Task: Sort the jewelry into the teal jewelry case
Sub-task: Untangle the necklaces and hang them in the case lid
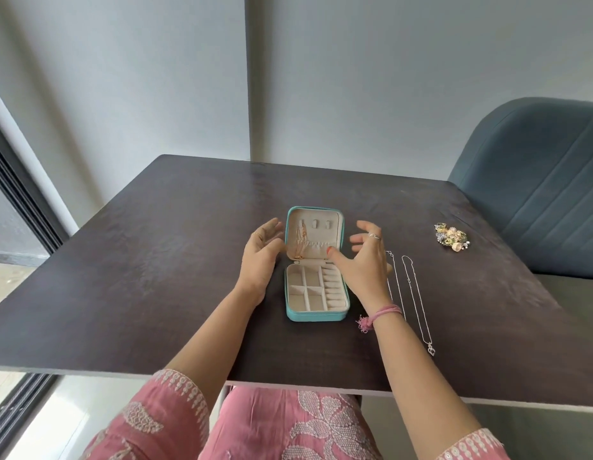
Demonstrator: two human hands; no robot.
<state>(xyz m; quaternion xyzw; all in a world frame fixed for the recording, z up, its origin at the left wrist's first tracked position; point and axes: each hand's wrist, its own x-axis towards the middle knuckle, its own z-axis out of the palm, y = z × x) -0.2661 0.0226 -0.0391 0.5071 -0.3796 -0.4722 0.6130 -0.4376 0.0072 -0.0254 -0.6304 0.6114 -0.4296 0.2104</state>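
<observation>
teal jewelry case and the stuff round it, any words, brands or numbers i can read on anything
None: no readable text shows anywhere in the head view.
teal jewelry case: open, its lining and outer edge bear no print or logo that can be seen.
silver necklaces and the cluster of ornaments on the dark table: no tags or labels.
embroidered pink sleeve: pattern only, no letters.

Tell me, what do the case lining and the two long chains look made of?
Case lining: pale beige, matte, apparently a soft velvet-like fabric; no shine shows. Two chains: thin, pale silvery links with small glints, probably metal; which metal cannot be told.
</observation>
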